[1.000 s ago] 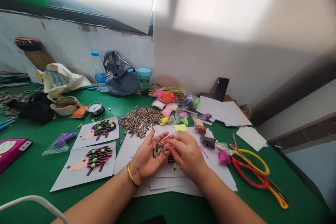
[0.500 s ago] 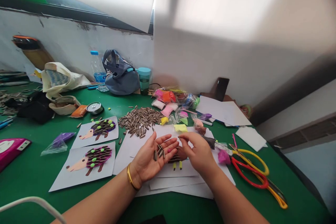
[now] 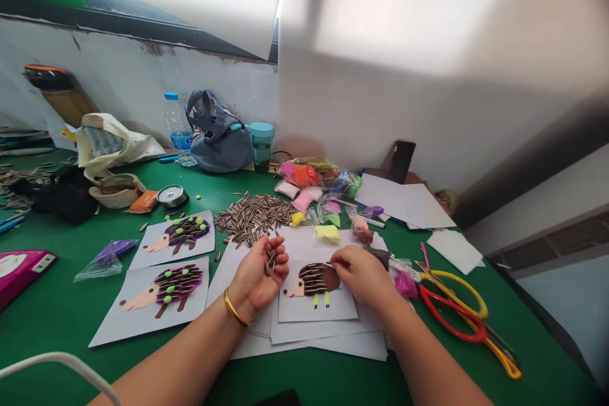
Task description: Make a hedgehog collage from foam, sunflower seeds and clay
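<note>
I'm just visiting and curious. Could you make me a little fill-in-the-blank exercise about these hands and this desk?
1. The left hand cups striped seeds, and its wrist wears a ____-coloured bangle.
2. The hedgehog nearest the right hand lacks the ____ dots seen on the upper-left hedgehog and lower-left hedgehog.
3. The water bottle has a ____ cap.
4. The red-handled scissors lie on the person's ____ side.

Missing words: gold; green; blue; right.

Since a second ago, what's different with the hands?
The left hand drew left and curled its fingers around its seeds, uncovering the middle hedgehog picture. The right hand moved right, pinching a seed. The seed pile and purple packet stayed put.
</note>
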A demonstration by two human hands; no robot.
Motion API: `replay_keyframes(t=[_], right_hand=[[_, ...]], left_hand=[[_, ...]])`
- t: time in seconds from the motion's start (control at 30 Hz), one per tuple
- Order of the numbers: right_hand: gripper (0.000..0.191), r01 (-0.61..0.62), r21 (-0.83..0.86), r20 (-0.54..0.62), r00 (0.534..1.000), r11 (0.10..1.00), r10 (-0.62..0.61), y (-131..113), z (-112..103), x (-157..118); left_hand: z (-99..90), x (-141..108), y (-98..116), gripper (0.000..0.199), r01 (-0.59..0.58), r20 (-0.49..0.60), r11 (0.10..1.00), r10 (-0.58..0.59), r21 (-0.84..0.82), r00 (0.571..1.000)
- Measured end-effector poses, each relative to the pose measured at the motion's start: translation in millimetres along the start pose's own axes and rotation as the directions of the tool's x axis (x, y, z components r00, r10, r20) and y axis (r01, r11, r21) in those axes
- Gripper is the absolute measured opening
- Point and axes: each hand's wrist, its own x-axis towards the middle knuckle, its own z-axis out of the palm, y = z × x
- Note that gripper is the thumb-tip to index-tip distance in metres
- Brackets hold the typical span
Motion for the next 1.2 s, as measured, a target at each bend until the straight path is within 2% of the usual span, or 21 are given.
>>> replay_keyframes(t=[0.17,0.5,0.9,1.2], right_hand=[[0.021,-0.010,-0.008,0.076,0.997,1.000,0.011,-2,2,1],[0.019,0.042,-0.050,0.036,0.999,0.998,-0.040,-6,4,3],[0.021,0.080,-0.169,0.066,0.995,0.982,-0.069,-9,7,6],[0.022,0.084,-0.190,0.075,0.995,0.978,-0.071,-11,8,7]], left_hand=[[0.5,0,0,0.026,-0.010,-0.040,1.000,0.010,0.001,0.999],[-0.3,1,-1,0.025,-0.008,-0.061,1.000,0.009,0.019,0.998],[0.1,2,-1,0.025,-0.012,-0.062,1.000,0.014,0.027,0.998],[-0.4,1,-2,0.025,-0.006,-0.058,1.000,0.007,0.027,0.998]])
